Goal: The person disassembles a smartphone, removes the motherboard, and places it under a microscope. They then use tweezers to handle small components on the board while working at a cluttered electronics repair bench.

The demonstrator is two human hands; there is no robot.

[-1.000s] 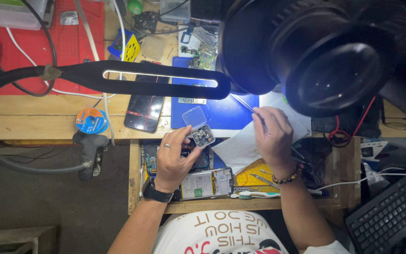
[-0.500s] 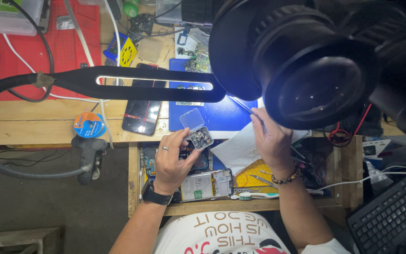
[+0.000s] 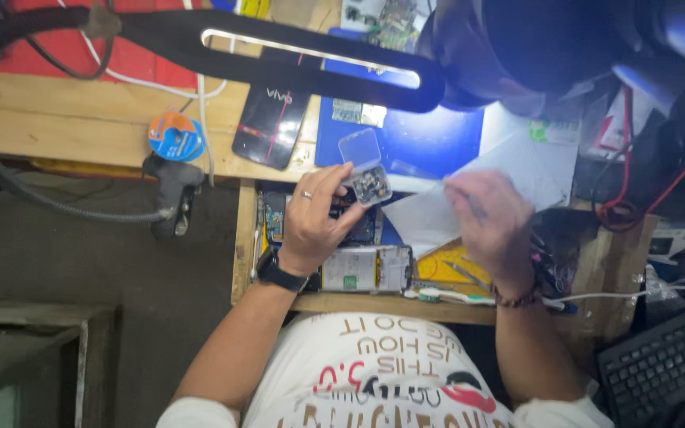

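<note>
The left hand (image 3: 311, 226) pinches a small clear parts box (image 3: 365, 170) (light, brittle, lid open, best held by its sides) above the table (image 3: 105, 131), while the blurred right hand (image 3: 489, 218) looks loosely curled, its grip unclear.

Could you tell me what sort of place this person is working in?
Most likely a phone or small-electronics repair bench: an opened phone lies by the left hand, which holds a small clear parts box, under a strip lamp and a microscope head.
</note>
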